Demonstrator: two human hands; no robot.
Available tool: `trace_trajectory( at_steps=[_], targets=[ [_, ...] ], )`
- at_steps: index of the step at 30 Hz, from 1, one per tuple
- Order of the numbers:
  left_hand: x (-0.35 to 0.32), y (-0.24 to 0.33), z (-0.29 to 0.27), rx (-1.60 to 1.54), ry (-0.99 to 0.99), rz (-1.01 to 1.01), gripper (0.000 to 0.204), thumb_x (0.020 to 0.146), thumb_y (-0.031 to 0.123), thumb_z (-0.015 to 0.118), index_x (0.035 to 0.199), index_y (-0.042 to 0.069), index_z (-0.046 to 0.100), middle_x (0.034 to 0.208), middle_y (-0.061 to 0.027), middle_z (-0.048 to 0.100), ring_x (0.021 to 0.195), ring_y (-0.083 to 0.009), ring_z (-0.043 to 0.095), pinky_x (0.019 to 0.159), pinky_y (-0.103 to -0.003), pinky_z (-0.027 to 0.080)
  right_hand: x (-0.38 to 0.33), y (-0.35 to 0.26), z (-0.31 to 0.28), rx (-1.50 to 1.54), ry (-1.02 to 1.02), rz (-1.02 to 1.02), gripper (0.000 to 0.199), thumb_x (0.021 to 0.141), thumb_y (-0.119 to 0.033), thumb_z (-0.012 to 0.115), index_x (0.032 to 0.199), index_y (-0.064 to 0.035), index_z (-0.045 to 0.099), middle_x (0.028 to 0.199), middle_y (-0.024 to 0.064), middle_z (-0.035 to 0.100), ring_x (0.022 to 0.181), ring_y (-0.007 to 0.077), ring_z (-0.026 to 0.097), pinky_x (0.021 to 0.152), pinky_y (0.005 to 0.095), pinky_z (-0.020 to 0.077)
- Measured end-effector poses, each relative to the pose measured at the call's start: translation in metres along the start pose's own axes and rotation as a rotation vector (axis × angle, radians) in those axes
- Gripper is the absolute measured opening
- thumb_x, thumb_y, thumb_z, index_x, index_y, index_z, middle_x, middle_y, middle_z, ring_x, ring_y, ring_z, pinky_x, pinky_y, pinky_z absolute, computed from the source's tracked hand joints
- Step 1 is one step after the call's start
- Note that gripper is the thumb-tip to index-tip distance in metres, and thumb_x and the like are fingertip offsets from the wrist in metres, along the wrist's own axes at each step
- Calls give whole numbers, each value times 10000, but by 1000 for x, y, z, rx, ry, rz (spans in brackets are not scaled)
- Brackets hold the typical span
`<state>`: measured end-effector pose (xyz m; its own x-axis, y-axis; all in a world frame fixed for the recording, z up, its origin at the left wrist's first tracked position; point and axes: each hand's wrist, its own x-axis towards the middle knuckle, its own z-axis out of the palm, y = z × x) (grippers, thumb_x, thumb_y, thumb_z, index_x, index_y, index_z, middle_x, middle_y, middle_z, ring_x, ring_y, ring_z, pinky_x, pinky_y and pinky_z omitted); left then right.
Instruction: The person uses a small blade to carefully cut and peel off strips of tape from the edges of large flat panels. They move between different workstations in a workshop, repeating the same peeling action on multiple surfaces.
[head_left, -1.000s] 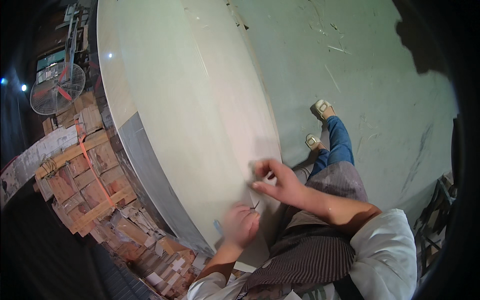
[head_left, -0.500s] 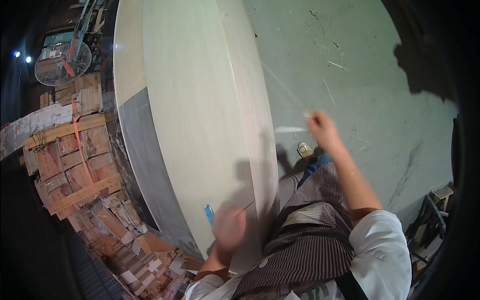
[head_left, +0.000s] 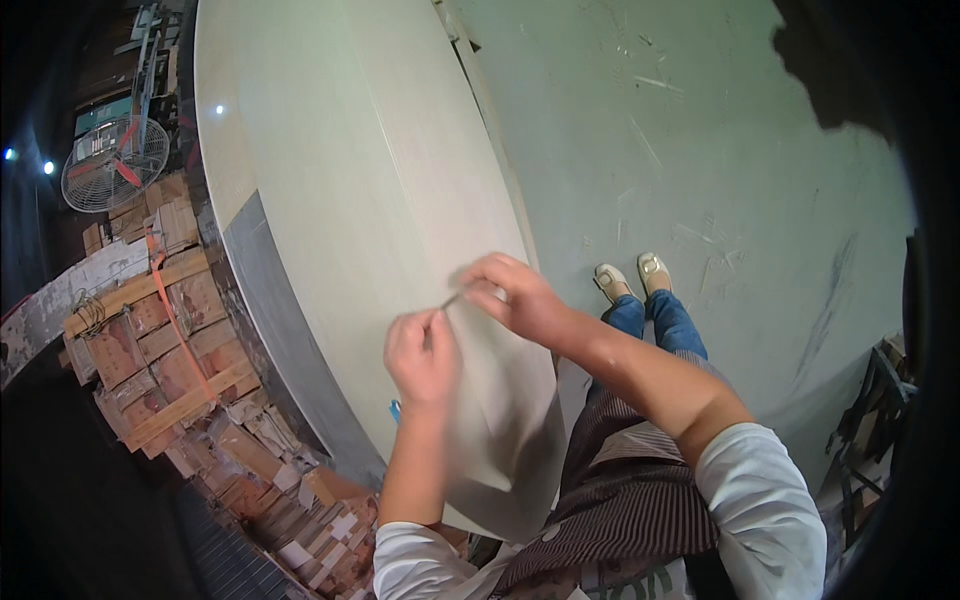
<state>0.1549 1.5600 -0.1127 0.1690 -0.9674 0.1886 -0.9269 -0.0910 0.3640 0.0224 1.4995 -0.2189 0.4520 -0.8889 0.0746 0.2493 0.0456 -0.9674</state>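
Observation:
My left hand [head_left: 420, 350] and my right hand [head_left: 515, 295] meet above a long pale sheet [head_left: 330, 180], fingers pinched. Between their fingertips is a small, thin grey piece [head_left: 453, 300], and both hands seem to grip it; its kind is too small to tell. On the sheet, next to my left forearm, lies a blue object [head_left: 395, 410], partly covered by that arm. A fine seam line runs lengthwise along the sheet, and shadows of my arms fall on its near end.
Left of the pale sheet is a dark grey panel [head_left: 275, 290]. Beyond it are stacked cartons [head_left: 170, 320] with an orange strap, and a caged fan [head_left: 115, 165]. Thin offcut strips [head_left: 658, 85] litter the green floor [head_left: 740, 190] at right. A dark metal stand [head_left: 865, 420] stands at lower right.
My right hand has come in from over the floor at right to meet my left hand. The left hand has moved up and forward over the sheet. The view has shifted slightly.

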Motion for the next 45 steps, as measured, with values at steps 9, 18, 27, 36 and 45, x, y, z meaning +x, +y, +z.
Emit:
trace_trajectory(
  at_steps=[9, 18, 27, 36, 45],
  targets=[
    [9, 2, -14, 105, -175, 72, 40, 863, 40, 651, 840, 33, 620, 760, -113, 626, 688, -316, 587, 619, -401, 466, -12, 2, 28, 196, 66, 90, 61, 864, -34, 669, 924, -23, 678, 949, 90, 665, 875, 228, 634, 761, 329, 517],
    [-65, 1, -33, 93, -216, 130, 37, 867, 17, 660, 873, 12, 624, 840, -139, 663, 748, -311, 631, 681, -390, 503, -88, 4, 51, 59, 38, 67, 54, 845, -52, 679, 884, -30, 648, 971, 103, 672, 937, 269, 644, 830, 352, 520],
    [-171, 12, -56, 79, -338, 193, 75, 820, 3, 664, 878, 18, 618, 841, -153, 660, 823, -347, 649, 749, -434, 515, -203, 15, 86, 52, 54, -56, 131, 802, 11, 699, 833, -50, 587, 896, 93, 637, 863, 292, 624, 762, 368, 509],
    [-263, 44, -82, -107, -567, -21, 75, 776, 18, 700, 836, 47, 667, 765, -129, 634, 711, -314, 609, 668, -405, 511, -243, 3, 7, -872, -1111, 455, 220, 822, -145, 679, 1015, -42, 655, 1061, 148, 661, 969, 369, 621, 833, 407, 521],
    [-222, 39, -46, -805, -228, -863, 122, 933, 82, 664, 1025, 2, 650, 855, -18, 661, 765, -73, 583, 698, -219, 461, -188, -62, 17, -249, -564, 300, 185, 880, -193, 705, 979, -37, 712, 814, 119, 682, 742, 283, 632, 689, 373, 512]
  ],
)
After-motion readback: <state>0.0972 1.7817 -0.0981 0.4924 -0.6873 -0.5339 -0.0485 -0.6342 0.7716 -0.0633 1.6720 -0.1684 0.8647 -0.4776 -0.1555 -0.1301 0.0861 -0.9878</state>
